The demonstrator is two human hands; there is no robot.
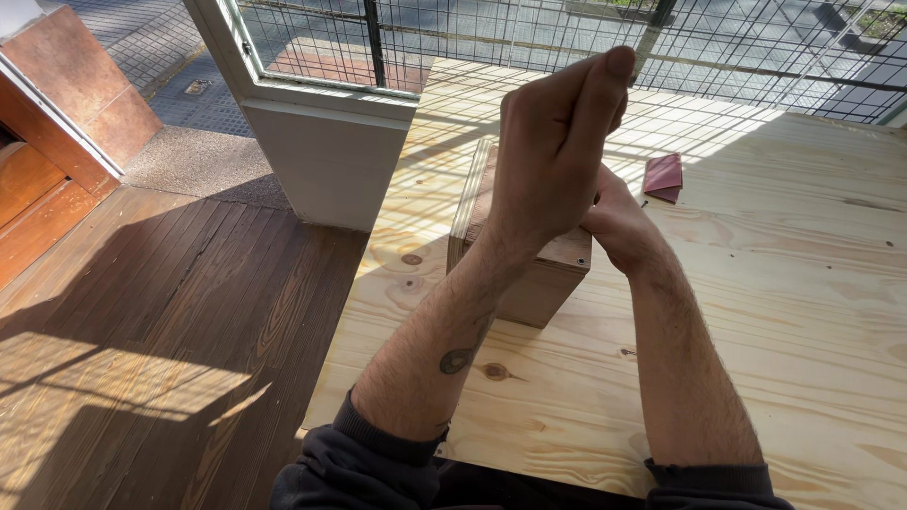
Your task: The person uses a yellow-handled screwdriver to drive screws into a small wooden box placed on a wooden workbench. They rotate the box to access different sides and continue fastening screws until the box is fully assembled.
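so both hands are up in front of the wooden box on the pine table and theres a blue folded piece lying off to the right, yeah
Not quite: the folded piece is dark red, not blue, as the head view shows. The rest holds: the left hand and the right hand are raised together in front of the wooden box on the pine table.

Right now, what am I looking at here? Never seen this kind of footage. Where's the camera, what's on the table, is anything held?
There is no machine: this is one picture from a camera worn on a person's head, looking down at their own bare forearms. The left hand is raised with fingers together and the right hand sits just behind it, both above a small wooden box. The hands hide each other, so any grip on something cannot be made out. The box stands on a pale pine tabletop. A small folded reddish piece lies further back. Left of the table is dark wood flooring, with a wire-mesh window beyond.
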